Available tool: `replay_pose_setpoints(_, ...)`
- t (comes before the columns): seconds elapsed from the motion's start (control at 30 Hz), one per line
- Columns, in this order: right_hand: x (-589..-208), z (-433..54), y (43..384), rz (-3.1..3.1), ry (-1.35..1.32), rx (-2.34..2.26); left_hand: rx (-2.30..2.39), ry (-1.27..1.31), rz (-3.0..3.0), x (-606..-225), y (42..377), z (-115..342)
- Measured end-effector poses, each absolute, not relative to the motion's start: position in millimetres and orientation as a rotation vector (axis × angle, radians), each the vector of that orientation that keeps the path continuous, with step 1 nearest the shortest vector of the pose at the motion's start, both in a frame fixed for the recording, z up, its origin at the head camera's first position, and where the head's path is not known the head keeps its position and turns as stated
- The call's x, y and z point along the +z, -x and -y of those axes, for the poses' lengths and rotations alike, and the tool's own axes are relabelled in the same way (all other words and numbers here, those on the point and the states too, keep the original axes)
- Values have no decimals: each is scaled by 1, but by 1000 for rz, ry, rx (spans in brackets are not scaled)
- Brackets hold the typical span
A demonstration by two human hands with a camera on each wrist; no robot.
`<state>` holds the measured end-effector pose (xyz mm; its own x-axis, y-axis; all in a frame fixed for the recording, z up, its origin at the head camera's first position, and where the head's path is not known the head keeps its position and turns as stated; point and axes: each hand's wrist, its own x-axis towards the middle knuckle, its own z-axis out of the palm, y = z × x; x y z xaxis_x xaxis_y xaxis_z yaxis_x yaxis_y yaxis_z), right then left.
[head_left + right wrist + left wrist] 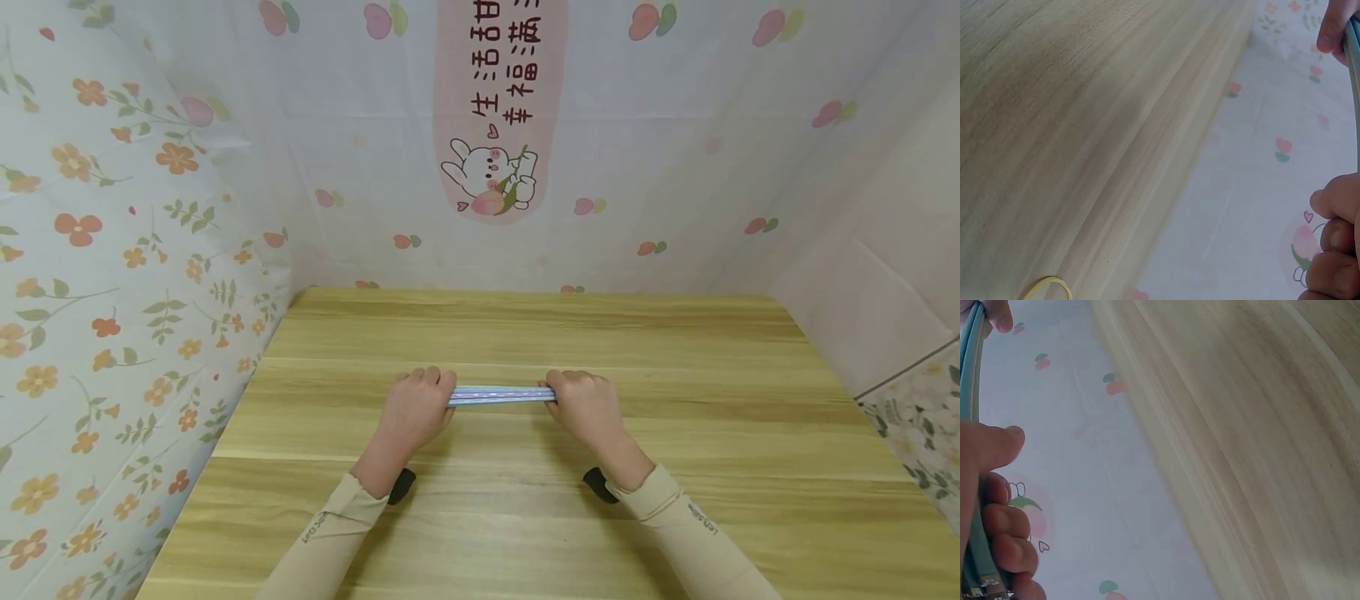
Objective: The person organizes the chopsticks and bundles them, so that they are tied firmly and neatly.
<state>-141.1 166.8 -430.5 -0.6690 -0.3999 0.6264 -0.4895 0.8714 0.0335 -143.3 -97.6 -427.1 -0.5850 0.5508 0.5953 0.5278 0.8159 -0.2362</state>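
A bundle of slim light-blue chopsticks (501, 395) is held level above the wooden table, between my two hands. My left hand (418, 408) grips its left end, fingers curled round it. On the other end, my right hand (588, 408) has the same kind of curled grip. In the left wrist view the chopsticks (967, 369) look teal, and a shiny patterned end sticks out below the left hand (1007, 525). The right wrist view catches the right hand (1338, 250) at its edge, with the bundle mostly cut off.
The wooden table (517, 333) runs back to a white printed cloth (360, 167). A floral cloth (150, 333) hangs on the left. A thin yellow loop like a rubber band (1050, 279) shows low in the right wrist view. Black wrist pieces (402, 486) jut from both sleeves.
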Motion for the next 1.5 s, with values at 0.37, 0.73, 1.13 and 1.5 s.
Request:
replay_pose_setpoints(0.37, -433, -166, 141, 2386, -622, 141, 45, 823, 2284, -428, 145, 99)
replay_pose_setpoints(0.73, -432, -168, 142, 2371, -633, 109, 53, 828, 2343, -431, 146, 98)
replay_pose_setpoints(1.13, -423, -167, 139, 2520, -585, 270, 75, 821, 2302, -429, 148, 99)
replay_pose_setpoints(1.5, -407, -183, 141, 2752, -405, 1498, 58, 790, 2307, -429, 148, 103)
